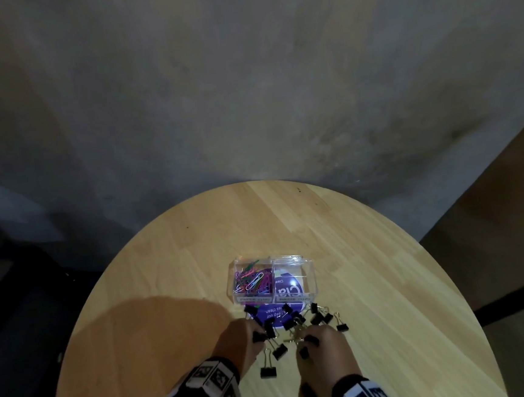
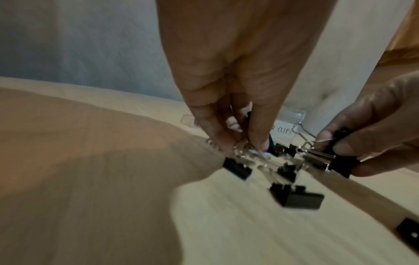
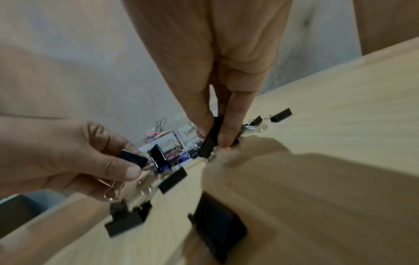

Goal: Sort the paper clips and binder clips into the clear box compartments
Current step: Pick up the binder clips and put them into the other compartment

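The paper clips (image 1: 252, 280) already fill the clear box's (image 1: 311, 278) left compartment; its right one holds no clips yet. Gathering binder clips (image 1: 320, 317) off the wooden table (image 1: 165, 270) looks to be the step in hand. The left hand (image 1: 242, 342) and right hand (image 1: 323, 348) each pinch black binder clips. Next, I judge, both carry them into the right compartment.

left hand (image 2: 238, 75): pinching clip handles | right hand (image 2: 371, 136): gripping binder clip (image 2: 340, 161) | table (image 2: 90, 197)
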Demonstrator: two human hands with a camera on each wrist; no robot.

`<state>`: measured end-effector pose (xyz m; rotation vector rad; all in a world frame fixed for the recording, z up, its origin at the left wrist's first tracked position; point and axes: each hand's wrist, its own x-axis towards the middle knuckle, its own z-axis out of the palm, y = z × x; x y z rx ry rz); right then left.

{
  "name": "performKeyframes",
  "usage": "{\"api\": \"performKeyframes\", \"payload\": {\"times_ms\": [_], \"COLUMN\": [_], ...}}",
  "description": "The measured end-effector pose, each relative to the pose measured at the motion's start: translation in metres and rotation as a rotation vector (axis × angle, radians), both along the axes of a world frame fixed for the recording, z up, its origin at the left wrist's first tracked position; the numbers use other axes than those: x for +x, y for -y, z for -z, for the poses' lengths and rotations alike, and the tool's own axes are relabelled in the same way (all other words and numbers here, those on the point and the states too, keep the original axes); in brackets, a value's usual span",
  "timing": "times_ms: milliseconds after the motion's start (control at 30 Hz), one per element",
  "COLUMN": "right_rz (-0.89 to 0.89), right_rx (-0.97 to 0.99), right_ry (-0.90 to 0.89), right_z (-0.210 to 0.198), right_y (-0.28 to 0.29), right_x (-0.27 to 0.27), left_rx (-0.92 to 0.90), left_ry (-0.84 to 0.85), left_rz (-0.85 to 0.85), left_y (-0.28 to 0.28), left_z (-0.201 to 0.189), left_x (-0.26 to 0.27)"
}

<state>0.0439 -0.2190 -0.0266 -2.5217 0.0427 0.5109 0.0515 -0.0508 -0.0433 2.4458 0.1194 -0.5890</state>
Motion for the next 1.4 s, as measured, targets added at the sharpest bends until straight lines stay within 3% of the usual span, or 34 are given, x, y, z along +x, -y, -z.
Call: {"api": "performKeyframes", "payload": {"times_ms": [300,500,633,800,967,1067,1133,1400], "right_rz": [0.118,0.084,0.084,0.19,0.243,0.137,0.055,-0.06], "right_rx": [0.129,0.071,0.115,0.211,0.064,-0.109,-0.161,-0.173], "right_ry": [0.161,0.105,0.085,0.08,0.121,-0.046,-0.13,-0.003], "right_z": [-0.04,-0.046,-0.052,-0.052,-0.033,-0.009,-0.001,0.006], "right_y": [0.013,0.001,-0.005,0.002,0.034,0.046,0.043,0.004], "right_x": [0.049,0.092,0.098,0.089,0.062,0.042,0.032,0.011], "left_rx": [-0.001,0.168,0.137,0.1,0.127,0.184,0.193,0.207], "left_ry": [0.189,0.266,0.233,0.256,0.252,0.154,0.137,0.179], "left_rz": [0.013,0.08,0.036,-0.007,-0.015,-0.055,0.007,0.096], "left_y": [0.014,0.035,0.045,0.042,0.014,-0.004,-0.011,0.003], "left_z": [-0.039,-0.062,-0.064,-0.063,-0.04,-0.015,-0.001,0.002], "left_x": [0.033,0.068,0.079,0.067,0.027,0.005,-0.005,-0.012]}}
